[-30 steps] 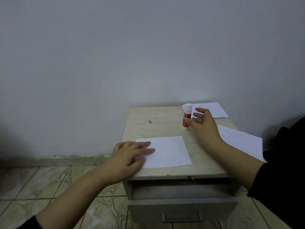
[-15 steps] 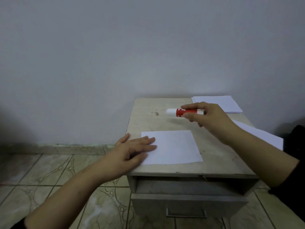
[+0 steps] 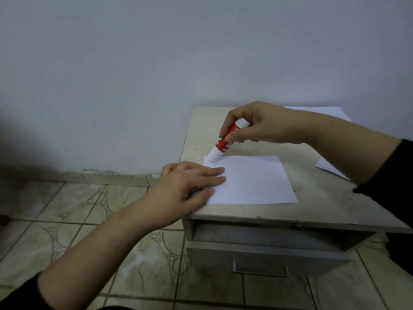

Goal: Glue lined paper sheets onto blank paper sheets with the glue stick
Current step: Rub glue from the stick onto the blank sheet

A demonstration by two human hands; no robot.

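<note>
Glue stick point(image 3: 224, 142) seemingly touching paper point(image 3: 252, 180)

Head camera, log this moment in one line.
right hand: glue stick tip on paper sheet | left hand: pinning sheet

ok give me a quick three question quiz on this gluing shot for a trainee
1. True or false: the glue stick stands upright on the bedside cabinet, untouched.
2. Which hand pins down the sheet of paper? A) left hand B) right hand C) neither
3. Fill in: the stick's white end meets the sheet near its far ____ corner.

Key:
1. False. The right hand holds it tilted, white end down on the sheet.
2. A. The left hand lies flat on the sheet's left edge.
3. Left.
</note>
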